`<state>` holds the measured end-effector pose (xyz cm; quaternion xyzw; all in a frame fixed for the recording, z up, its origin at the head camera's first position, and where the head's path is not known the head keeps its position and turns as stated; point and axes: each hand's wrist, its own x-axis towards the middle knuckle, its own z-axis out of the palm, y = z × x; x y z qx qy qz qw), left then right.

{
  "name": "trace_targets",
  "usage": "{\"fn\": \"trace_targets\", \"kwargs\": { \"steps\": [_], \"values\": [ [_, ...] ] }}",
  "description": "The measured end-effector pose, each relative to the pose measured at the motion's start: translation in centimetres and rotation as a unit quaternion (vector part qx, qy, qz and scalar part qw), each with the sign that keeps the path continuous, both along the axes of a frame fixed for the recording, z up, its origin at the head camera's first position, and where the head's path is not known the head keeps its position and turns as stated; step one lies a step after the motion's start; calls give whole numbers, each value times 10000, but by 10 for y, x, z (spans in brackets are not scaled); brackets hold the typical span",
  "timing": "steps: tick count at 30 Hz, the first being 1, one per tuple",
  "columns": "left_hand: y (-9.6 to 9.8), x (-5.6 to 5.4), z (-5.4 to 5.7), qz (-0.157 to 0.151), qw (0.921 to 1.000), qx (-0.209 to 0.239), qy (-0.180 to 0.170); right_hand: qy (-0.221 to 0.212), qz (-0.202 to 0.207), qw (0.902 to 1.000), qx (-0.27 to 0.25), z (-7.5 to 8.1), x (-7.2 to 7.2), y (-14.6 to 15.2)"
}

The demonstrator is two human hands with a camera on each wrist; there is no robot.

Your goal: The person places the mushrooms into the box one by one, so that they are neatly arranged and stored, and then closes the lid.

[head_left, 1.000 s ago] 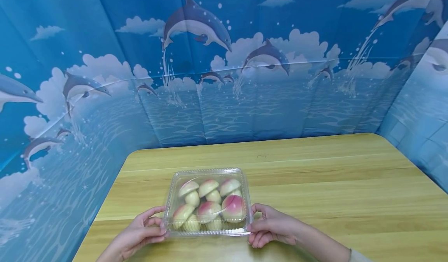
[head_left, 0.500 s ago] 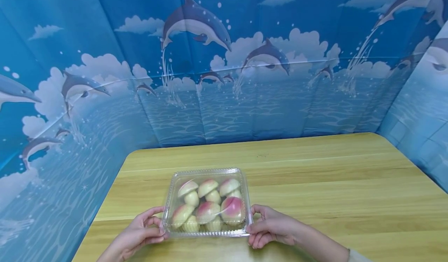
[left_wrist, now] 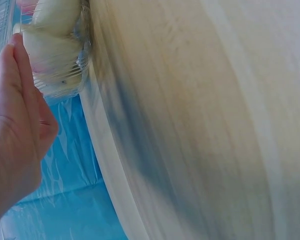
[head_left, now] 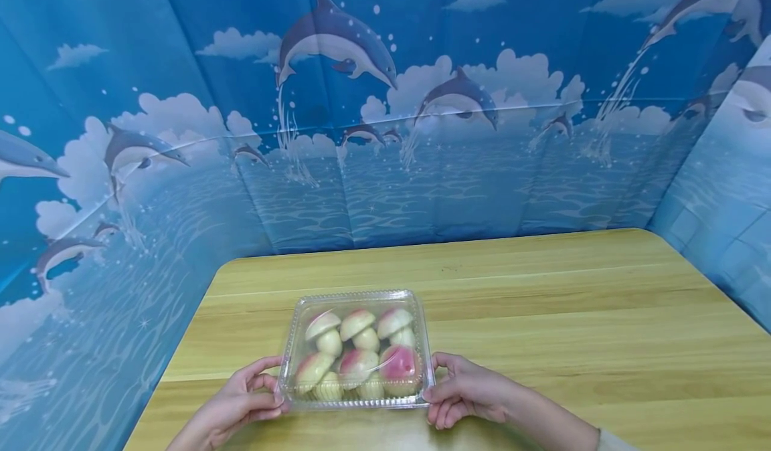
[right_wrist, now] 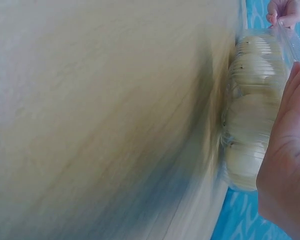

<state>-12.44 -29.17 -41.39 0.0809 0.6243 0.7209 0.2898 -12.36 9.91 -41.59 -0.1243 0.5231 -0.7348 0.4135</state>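
A clear plastic clamshell box [head_left: 367, 300], its lid down, lies between both hands near the front of the table. Inside are several mushroom-shaped buns [head_left: 358, 364], cream with pink-tinted caps, in two rows. The left hand [head_left: 241, 397] pinches the box's rim at its near left corner with thumb and fingers. At the near right corner the right hand [head_left: 466, 391] grips the rim, thumb on top and the other fingers curled beneath. In the right wrist view the box's ribbed side [right_wrist: 252, 110] sits close over the tabletop, with pale buns pressed near the wall.
The wood-grain table [head_left: 572, 317] extends beyond the box to the back and right. A blue curtain with dolphins [head_left: 337, 43] stands behind the table and along its sides. A light sleeve [head_left: 611, 441] shows at the right forearm.
The bun at the front right has shifted or tipped slightly inside the box, its pink cap now lower. Both hands keep their hold on the rim and have hardly moved.
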Motion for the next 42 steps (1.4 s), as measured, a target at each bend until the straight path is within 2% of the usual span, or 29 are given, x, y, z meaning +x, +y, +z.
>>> {"fn": "trace_targets", "kwargs": {
  "steps": [16,32,42],
  "values": [
    [-1,0,-1,-12,10000,-14,3,-55,104,9999,-29,-5,-4,-2],
    [-5,-3,-5,-276,9990,299,-175,-62,156,9998,93,-5,-3,2],
    [2,-1,0,4,9994,-262,219,-76,143,9999,60,-4,-3,3]
  ]
}}
